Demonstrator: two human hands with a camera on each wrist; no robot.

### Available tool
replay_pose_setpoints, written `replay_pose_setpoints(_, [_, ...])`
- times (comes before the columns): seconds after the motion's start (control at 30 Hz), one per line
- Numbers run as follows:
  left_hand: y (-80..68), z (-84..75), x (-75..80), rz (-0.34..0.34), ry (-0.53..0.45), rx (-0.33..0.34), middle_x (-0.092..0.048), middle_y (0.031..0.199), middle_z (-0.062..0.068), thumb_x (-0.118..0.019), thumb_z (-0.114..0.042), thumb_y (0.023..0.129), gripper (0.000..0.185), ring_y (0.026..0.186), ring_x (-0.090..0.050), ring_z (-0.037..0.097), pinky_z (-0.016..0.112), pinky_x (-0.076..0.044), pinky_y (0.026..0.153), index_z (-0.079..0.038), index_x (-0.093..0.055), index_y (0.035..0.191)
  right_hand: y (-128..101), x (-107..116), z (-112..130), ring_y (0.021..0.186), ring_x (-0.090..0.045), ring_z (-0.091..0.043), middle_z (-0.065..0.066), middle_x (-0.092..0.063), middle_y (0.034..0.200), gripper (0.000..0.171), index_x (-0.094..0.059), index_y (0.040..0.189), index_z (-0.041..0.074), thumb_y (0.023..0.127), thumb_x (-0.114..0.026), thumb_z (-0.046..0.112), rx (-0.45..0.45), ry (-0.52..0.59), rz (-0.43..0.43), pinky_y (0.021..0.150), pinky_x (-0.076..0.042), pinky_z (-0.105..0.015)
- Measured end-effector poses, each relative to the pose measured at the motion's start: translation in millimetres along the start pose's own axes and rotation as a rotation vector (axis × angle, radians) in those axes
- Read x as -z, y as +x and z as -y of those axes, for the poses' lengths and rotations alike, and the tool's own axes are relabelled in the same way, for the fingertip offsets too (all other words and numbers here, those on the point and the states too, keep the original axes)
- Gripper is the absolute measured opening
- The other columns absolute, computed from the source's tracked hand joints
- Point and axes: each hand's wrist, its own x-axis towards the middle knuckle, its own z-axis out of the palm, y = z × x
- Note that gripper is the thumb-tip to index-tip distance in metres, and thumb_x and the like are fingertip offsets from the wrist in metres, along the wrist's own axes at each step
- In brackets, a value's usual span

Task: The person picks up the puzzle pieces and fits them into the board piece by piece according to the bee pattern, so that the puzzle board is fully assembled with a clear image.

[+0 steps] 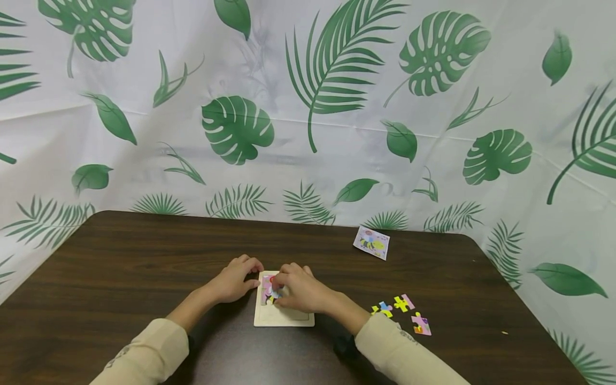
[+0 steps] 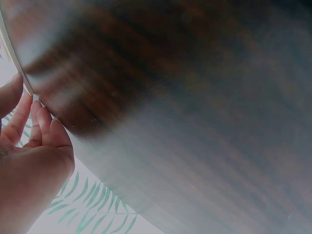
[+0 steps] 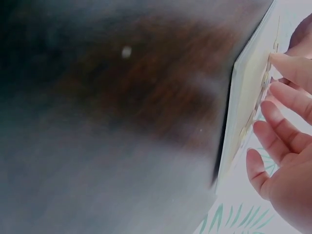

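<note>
A pale wooden puzzle board [image 1: 284, 320] lies flat on the table, its upper left filled with pink jigsaw pieces [image 1: 266, 289]. My left hand [image 1: 236, 280] holds the board by its left edge and upper left corner, thumb and index finger against the rim. The left wrist view shows this hand [image 2: 36, 141] at the board's edge, other fingers bent beside it. Over the board, my right hand [image 1: 300, 289] has thumb and index finger on a puzzle piece, which it partly hides. In the right wrist view, the fingertips of this hand [image 3: 287, 126] meet the board's surface [image 3: 246, 92].
Several loose jigsaw pieces [image 1: 403, 303] lie right of the board, near the right forearm. A picture card [image 1: 372, 243] with a bee rests toward the table's back edge. The dark wooden table [image 1: 159, 251] meets a white leaf-print cloth [image 1: 337, 166] behind.
</note>
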Motion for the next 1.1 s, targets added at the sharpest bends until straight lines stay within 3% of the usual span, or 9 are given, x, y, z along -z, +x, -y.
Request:
replay_pose_setpoints(0.47, [-0.3, -0.8, 0.9, -0.005, 0.000, -0.010, -0.048, 0.092, 0.006, -0.063, -0.004, 0.084, 0.016, 0.090, -0.046, 0.027, 0.045, -0.039, 0.079, -0.004, -0.055, 0.099, -0.3, 1.6, 0.6, 0.092, -0.045, -0.011, 0.006, -0.052, 0.092, 0.019, -0.065, 0.093, 0.015, 0.078, -0.072, 0.025, 0.006, -0.008, 0.007, 0.069, -0.025, -0.024])
replay_pose_setpoints(1.1, [-0.5, 0.0, 0.3, -0.001, -0.006, -0.002, -0.048, 0.092, 0.006, -0.062, -0.005, 0.085, 0.017, 0.091, -0.046, 0.027, 0.045, -0.038, 0.080, -0.004, -0.055, 0.100, -1.3, 1.8, -3.5, 0.092, -0.043, -0.013, 0.002, -0.052, 0.094, 0.018, -0.066, 0.094, 0.014, 0.079, -0.072, 0.020, 0.012, 0.064, 0.009, 0.071, -0.026, -0.028])
